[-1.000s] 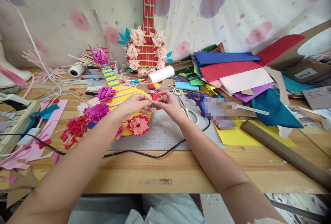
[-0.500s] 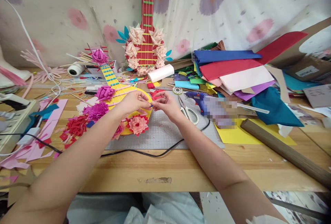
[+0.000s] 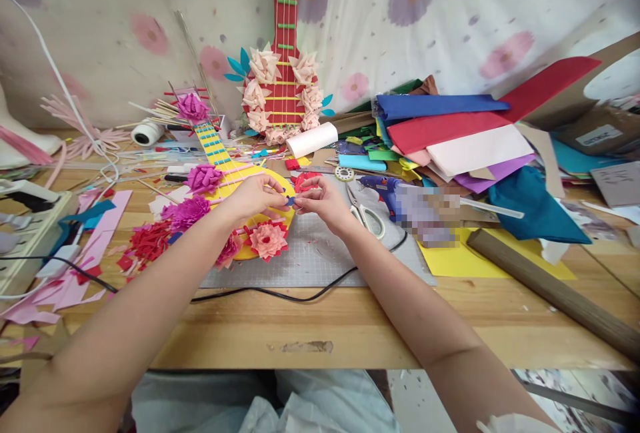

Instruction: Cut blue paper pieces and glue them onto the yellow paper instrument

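A small blue paper piece (image 3: 291,200) is pinched between the fingertips of both my hands. My left hand (image 3: 256,197) closes on its left side, over the body of a yellow toy guitar (image 3: 273,180). From the right, my right hand (image 3: 324,204) grips the other side with thumb and fingers together. The guitar lies tilted on a grey cutting mat (image 3: 320,260), partly hidden by my left hand and forearm. A pink and red paper flower (image 3: 269,240) sits on its lower edge, and magenta paper flowers (image 3: 188,213) line its left side.
Scissors (image 3: 367,213) and a blue glue gun (image 3: 384,190) lie right of my right hand. A black cable (image 3: 295,299) crosses the mat's front. Behind stands a red decorated guitar (image 3: 284,96). Folded coloured paper (image 3: 450,130) is piled right; red paper scraps (image 3: 149,243) lie left.
My fingertips have shifted slightly, and more of the blue paper piece shows between them. The view has moved a little; the guitar and tools stay in place.
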`<action>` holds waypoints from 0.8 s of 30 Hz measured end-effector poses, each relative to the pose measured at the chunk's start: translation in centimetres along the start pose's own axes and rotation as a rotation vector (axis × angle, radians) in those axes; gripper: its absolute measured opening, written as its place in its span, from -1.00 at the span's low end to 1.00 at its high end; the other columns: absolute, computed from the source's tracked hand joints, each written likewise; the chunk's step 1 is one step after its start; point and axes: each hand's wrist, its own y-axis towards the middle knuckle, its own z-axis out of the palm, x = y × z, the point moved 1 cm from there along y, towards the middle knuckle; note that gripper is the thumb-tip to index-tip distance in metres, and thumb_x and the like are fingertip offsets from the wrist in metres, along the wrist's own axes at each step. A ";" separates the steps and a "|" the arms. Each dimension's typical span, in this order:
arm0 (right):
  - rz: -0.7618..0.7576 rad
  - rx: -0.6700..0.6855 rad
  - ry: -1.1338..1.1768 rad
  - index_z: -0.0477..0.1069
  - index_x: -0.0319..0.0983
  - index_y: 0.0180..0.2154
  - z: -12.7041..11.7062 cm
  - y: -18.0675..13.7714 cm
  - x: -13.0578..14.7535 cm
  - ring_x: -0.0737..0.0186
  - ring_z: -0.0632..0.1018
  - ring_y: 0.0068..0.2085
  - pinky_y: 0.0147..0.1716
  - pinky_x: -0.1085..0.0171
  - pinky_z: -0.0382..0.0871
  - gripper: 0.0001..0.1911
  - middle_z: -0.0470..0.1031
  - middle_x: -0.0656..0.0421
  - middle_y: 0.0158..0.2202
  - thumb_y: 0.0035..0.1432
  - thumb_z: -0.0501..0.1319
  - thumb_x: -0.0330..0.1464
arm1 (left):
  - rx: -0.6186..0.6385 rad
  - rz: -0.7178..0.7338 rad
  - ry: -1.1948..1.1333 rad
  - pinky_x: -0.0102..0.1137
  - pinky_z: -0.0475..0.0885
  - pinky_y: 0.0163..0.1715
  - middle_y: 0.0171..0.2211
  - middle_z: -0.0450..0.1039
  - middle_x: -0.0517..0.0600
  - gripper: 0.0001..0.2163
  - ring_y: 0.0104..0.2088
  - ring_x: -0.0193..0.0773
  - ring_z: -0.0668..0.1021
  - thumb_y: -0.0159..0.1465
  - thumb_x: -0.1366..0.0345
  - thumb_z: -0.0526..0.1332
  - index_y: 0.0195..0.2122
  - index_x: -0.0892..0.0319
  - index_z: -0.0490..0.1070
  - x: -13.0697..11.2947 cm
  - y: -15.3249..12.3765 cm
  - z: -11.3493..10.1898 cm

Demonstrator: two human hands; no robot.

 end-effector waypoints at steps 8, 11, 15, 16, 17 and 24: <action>0.000 0.006 -0.030 0.15 -0.18 -0.30 0.2 -0.2 0.1 0.30 0.56 -0.43 -0.42 0.28 0.44 -0.47 0.47 0.33 -0.55 -0.27 0.42 -0.27 | -0.025 -0.005 0.030 -0.35 0.49 -0.47 -0.55 0.44 -0.09 -0.66 -0.46 -0.23 0.58 -0.15 0.44 0.40 -0.41 0.19 0.24 -0.1 -0.1 0.1; -0.010 0.007 -0.032 0.17 -0.18 -0.29 0.4 -0.5 0.4 0.31 0.56 -0.40 -0.39 0.28 0.44 -0.48 0.48 0.32 -0.51 -0.26 0.42 -0.29 | -0.034 -0.007 0.038 -0.34 0.49 -0.47 -0.54 0.44 -0.09 -0.63 -0.47 -0.23 0.58 -0.15 0.43 0.40 -0.38 0.18 0.23 -0.1 -0.1 0.1; 0.000 -0.011 -0.041 0.17 -0.19 -0.31 0.5 -0.5 0.2 0.35 0.53 -0.48 -0.42 0.30 0.43 -0.49 0.45 0.35 -0.58 -0.27 0.42 -0.30 | -0.040 -0.007 0.068 -0.36 0.48 -0.50 -0.56 0.42 -0.11 -0.62 -0.48 -0.23 0.57 -0.14 0.45 0.39 -0.37 0.18 0.21 -0.3 -0.1 0.2; 0.001 -0.010 -0.038 0.17 -0.19 -0.32 0.5 -0.4 0.1 0.34 0.53 -0.48 -0.42 0.30 0.43 -0.49 0.45 0.35 -0.58 -0.27 0.42 -0.29 | -0.043 -0.006 0.078 -0.36 0.48 -0.50 -0.56 0.42 -0.12 -0.62 -0.48 -0.24 0.57 -0.14 0.45 0.38 -0.37 0.18 0.20 -0.4 -0.2 0.2; -0.002 -0.006 -0.034 0.17 -0.19 -0.32 0.4 -0.3 0.0 0.34 0.53 -0.48 -0.42 0.29 0.43 -0.49 0.45 0.35 -0.58 -0.28 0.41 -0.29 | -0.048 -0.006 0.087 -0.37 0.48 -0.51 -0.57 0.41 -0.12 -0.63 -0.49 -0.24 0.56 -0.13 0.45 0.38 -0.37 0.18 0.20 -0.5 -0.2 0.2; -0.008 0.000 -0.019 0.16 -0.18 -0.32 0.1 -0.2 0.3 0.32 0.55 -0.44 -0.42 0.29 0.44 -0.48 0.48 0.33 -0.55 -0.29 0.42 -0.30 | -0.079 0.000 0.104 -0.39 0.47 -0.51 -0.50 0.44 -0.08 -0.64 -0.46 -0.25 0.56 -0.14 0.43 0.38 -0.39 0.18 0.21 -0.6 -0.2 0.0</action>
